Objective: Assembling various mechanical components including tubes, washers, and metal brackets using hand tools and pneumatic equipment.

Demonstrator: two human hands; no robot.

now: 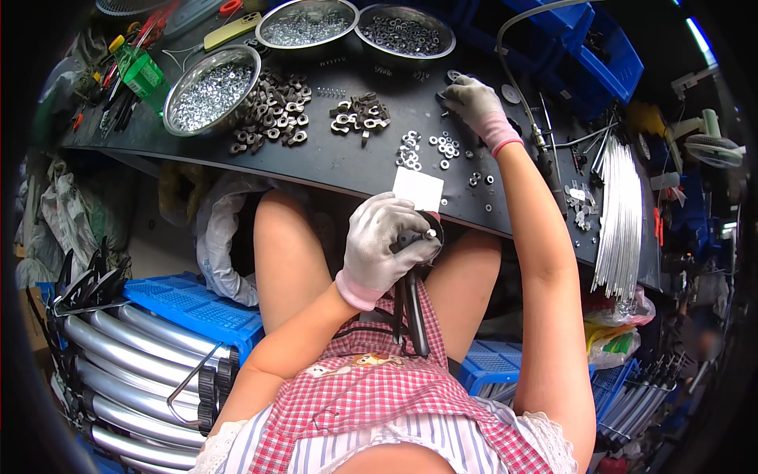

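Observation:
My left hand (380,241), in a white glove with a pink cuff, is closed round a black fitting (409,237) above my lap. A bright metal pin end shows between its fingers, and dark bars (414,320) hang below. What joins them is hidden by the hand. My right hand (474,103), gloved alike, reaches to the far side of the black table (316,162). Its fingers are bent together at small dark parts; what they hold, if anything, is hidden. Nearer me lie loose nuts (409,150), small metal rings (447,147) and a white square pad (418,189) at the table edge.
Three steel bowls (207,128) of small hardware stand at the back left. Brown metal clips (280,114) lie in piles. A green bottle (142,75) leans beside them. Thin metal rods (620,221) lie at right, blue bins (608,67) behind. Curved tubes (134,355) fill a crate at lower left.

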